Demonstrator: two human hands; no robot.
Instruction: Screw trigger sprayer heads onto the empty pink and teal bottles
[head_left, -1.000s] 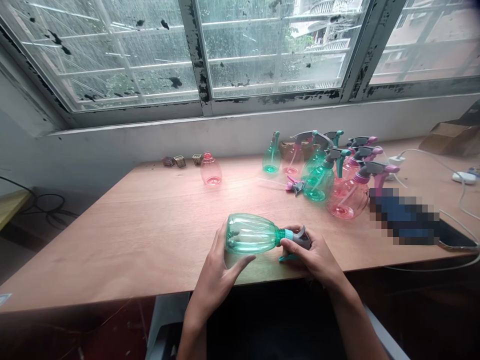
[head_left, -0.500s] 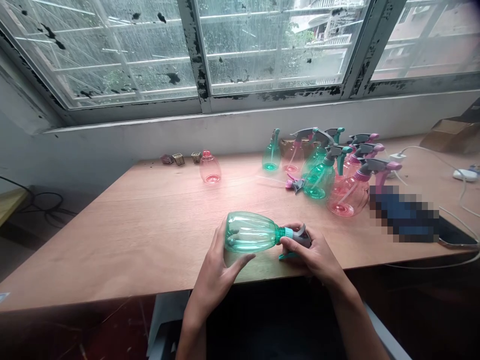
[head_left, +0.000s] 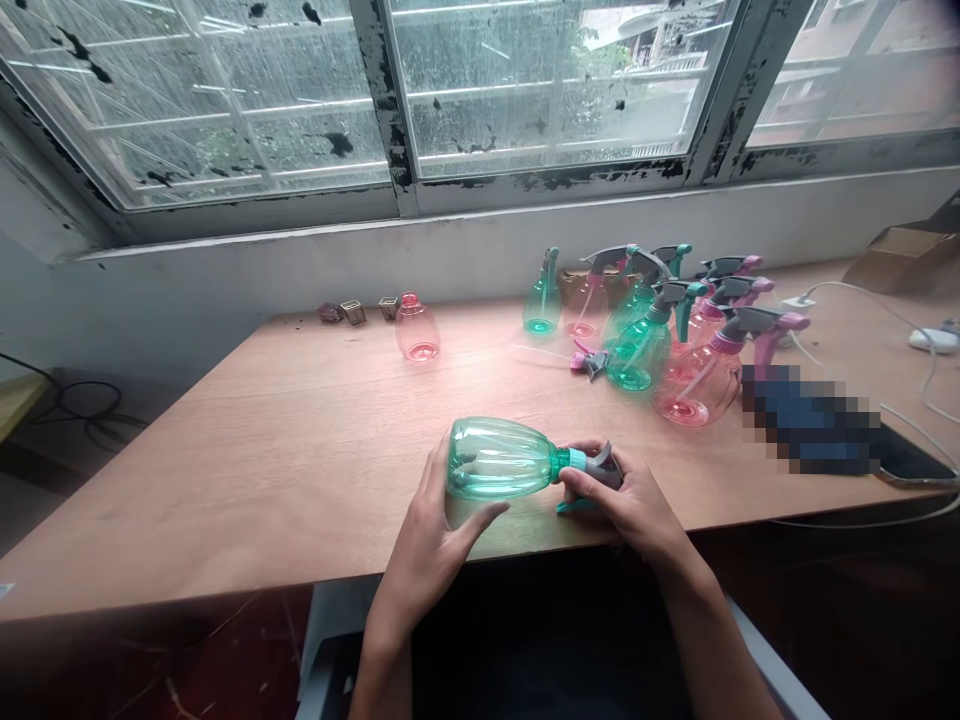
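A clear green spray bottle lies sideways in front of me, its base to the left and its grey spray head to the right. My left hand cups the base end, fingers partly hidden behind it and thumb stretched out below the bottle. Around the spray head, my right hand is closed, thumb near the light-blue collar; the teal trigger sticks out below. Farther back, a pink bottle without a spray head stands upright.
Several green and pink spray bottles stand at the back right, with a loose pink-and-grey spray head beside them. A pixelated dark object, white cables and a cardboard box are farther right. Small boxes sit at the back left.
The view has shifted slightly. Both hands keep nearly the same hold on the green spray bottle.
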